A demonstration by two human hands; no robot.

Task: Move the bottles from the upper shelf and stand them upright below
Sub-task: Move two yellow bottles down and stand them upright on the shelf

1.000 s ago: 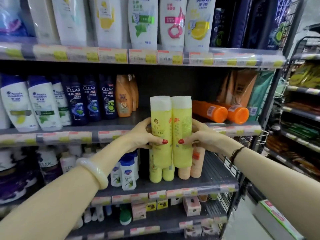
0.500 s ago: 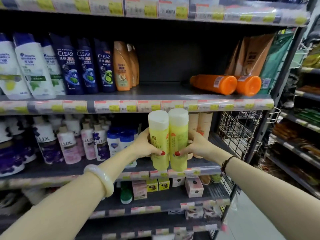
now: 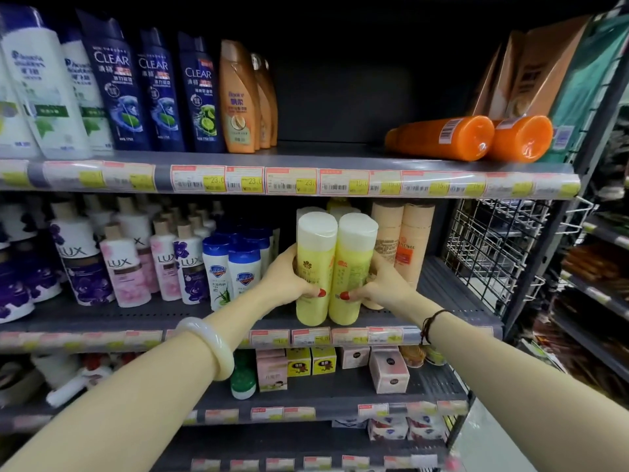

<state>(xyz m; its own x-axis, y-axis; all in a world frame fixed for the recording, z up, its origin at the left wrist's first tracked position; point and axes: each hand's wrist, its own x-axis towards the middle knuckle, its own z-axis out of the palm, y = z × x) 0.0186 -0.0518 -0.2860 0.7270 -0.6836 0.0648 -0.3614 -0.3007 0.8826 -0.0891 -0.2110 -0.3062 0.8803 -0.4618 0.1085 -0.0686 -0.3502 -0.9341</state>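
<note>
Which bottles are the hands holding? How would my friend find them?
Look at the shelf below, the one under the shelf with the lying orange bottles. Near its front edge the left hand and right hand press together the two yellow bottles. They stand upright with white caps, brighter than the peach bottles beside them.

head cam | single view, wide-angle | faces forward and slightly down at shelves (image 3: 340,172) | close, at arm's reach | both forearms enter from bottom edge | no second view
</note>
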